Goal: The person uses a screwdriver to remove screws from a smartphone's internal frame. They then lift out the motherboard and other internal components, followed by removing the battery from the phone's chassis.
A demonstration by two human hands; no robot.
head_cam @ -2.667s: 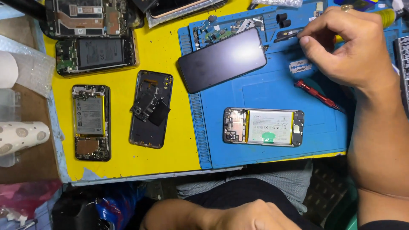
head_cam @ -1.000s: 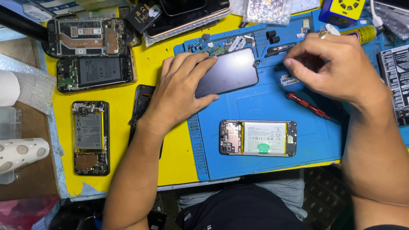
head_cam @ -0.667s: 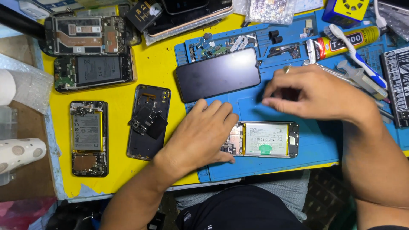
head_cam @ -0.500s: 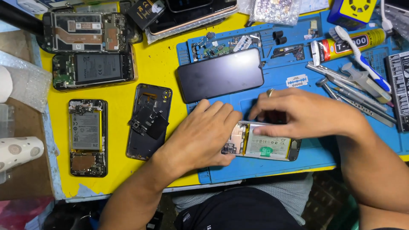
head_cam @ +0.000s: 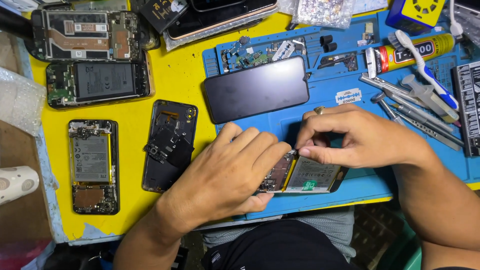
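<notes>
Both hands [head_cam: 235, 172] now grip opened phone [head_cam: 305, 176], battery exposed.

Near the front edge of the blue mat [head_cam: 350, 187], the left hand [head_cam: 225, 177] presses on the end of an opened phone [head_cam: 305, 177], its battery showing. The right hand [head_cam: 357, 137] pinches its fingers [head_cam: 312, 152] together over the phone's top edge. A dark screen panel [head_cam: 256, 89] lies just behind them. Tools [head_cam: 415, 112] lie toward the mat's right edge, and more opened phones [head_cam: 94, 165] on the yellow worktop [head_cam: 175, 65], left side.
</notes>
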